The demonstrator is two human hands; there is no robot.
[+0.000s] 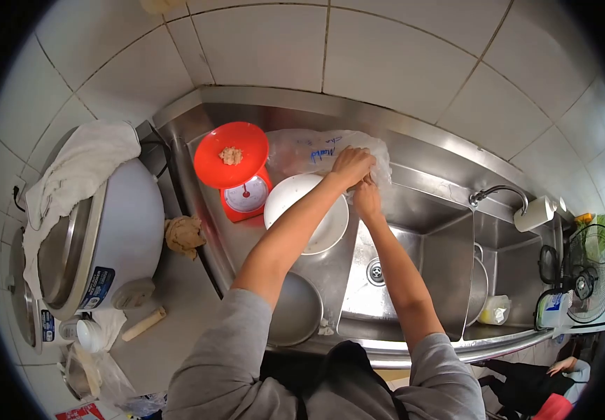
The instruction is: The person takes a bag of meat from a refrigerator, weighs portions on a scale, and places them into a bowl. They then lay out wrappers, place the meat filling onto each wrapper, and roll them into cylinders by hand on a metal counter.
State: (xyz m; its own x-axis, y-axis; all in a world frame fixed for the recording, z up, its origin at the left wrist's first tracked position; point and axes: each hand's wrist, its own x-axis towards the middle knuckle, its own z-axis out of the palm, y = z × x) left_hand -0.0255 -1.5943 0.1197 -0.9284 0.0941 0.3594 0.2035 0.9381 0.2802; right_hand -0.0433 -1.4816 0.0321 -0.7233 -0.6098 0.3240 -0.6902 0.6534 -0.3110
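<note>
Both hands are together at the right end of a clear plastic bag (292,148) with blue handwriting, which lies along the back of the steel counter. My left hand (353,166) has its fingers closed on the bag. Just beside it, my right hand (367,197) is closed on the bag's gathered edge. Under my left forearm sits a white bowl (327,227). To the left stands a red kitchen scale (246,196), and its red tray (211,157) bears a small heap of pale, crumbly food (231,155).
A grey round pan (295,311) lies near the front edge. Right of it are the sink basin (386,301), a curved faucet (498,190) and a fan (586,280). Large cookers (127,224) stand at left, beside a brown cloth (184,236). Another person (537,385) is at lower right.
</note>
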